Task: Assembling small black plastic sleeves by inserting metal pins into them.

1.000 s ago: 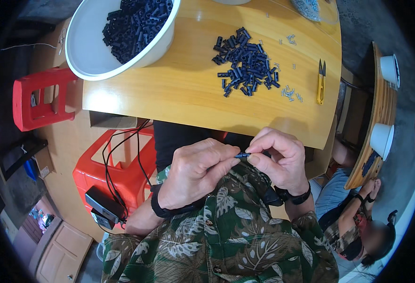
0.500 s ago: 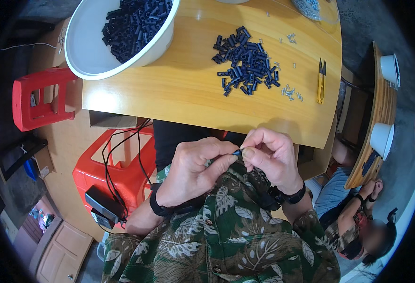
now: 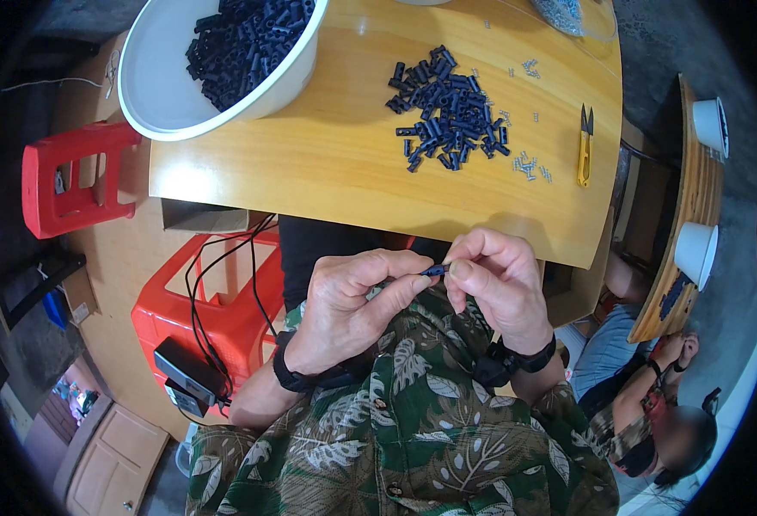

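Between my two hands, just off the table's near edge, is a small black plastic tubular piece (image 3: 436, 270). My left hand (image 3: 363, 297) pinches one end between thumb and forefinger. The fingertips of my right hand (image 3: 499, 282) close on its other end; whether they also hold a tiny metal part is hidden. Beyond my hands, a heap of similar black tubular pieces (image 3: 447, 112) lies on the wooden table (image 3: 327, 185). Small silvery metal pins or screws (image 3: 529, 166) are scattered to the right of the heap.
A large white tub (image 3: 150, 77) of black pieces stands at the far left. Yellow-handled thread snips (image 3: 585, 159) lie near the right edge, with a clear container (image 3: 597, 21) behind. Red stools (image 3: 215, 318) and cables are on the left. Another person (image 3: 645, 404) sits at the right.
My fingers have shifted slightly on the black piece, and more of it now shows between them. The right hand has turned a little. The heap and the tools stay put.
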The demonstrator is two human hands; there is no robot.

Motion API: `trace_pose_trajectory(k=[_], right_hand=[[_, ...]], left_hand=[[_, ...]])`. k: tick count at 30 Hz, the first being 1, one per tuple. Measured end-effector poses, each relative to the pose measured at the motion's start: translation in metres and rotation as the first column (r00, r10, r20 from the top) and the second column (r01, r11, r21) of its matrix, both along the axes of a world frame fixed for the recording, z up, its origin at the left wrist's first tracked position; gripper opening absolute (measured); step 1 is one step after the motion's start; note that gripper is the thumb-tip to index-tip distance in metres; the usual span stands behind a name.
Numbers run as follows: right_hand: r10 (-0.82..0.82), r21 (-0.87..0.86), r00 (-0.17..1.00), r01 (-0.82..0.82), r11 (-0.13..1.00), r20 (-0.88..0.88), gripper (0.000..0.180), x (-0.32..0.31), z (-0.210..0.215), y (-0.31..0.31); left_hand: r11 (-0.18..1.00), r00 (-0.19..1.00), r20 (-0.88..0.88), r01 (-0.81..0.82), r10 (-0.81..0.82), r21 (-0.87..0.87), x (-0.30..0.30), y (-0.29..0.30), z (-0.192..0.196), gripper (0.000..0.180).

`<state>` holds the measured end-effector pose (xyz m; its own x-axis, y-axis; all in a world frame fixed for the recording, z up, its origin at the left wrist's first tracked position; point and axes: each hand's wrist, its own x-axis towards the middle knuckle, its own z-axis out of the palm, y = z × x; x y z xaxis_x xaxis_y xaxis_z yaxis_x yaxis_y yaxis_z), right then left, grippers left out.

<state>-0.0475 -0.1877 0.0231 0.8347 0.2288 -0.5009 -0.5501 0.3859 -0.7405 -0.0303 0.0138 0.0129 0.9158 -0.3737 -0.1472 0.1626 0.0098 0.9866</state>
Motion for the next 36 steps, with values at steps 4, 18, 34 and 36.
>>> trace_pose_trajectory(k=[4, 18, 34, 36], right_hand=[[0.013, -0.050, 0.998, -0.010, 0.999, 0.056, 0.013, -0.0006, -0.0005, -0.0009], [0.029, -0.071, 0.996, -0.023, 0.997, 0.085, 0.012, -0.0017, -0.0012, 0.0016], [0.022, -0.098, 0.999, -0.018, 0.995, 0.045, 0.016, 0.0015, -0.0063, 0.0023], [0.004, -0.118, 0.999, 0.002, 0.993, 0.046, 0.008, 0.0020, -0.0082, 0.0027]], left_hand=[[1.000, 0.997, -0.080, -0.009, 0.007, -0.019, -0.0027, -0.0001, -0.0008, 0.013], [0.999, 0.997, -0.076, -0.028, 0.024, -0.042, -0.0008, 0.0019, 0.0046, 0.020], [0.990, 0.998, 0.063, 0.006, -0.015, 0.141, 0.0036, -0.0010, 0.0004, 0.015], [0.984, 0.985, 0.171, -0.015, -0.016, 0.175, 0.0055, -0.0013, 0.0000, 0.016]])
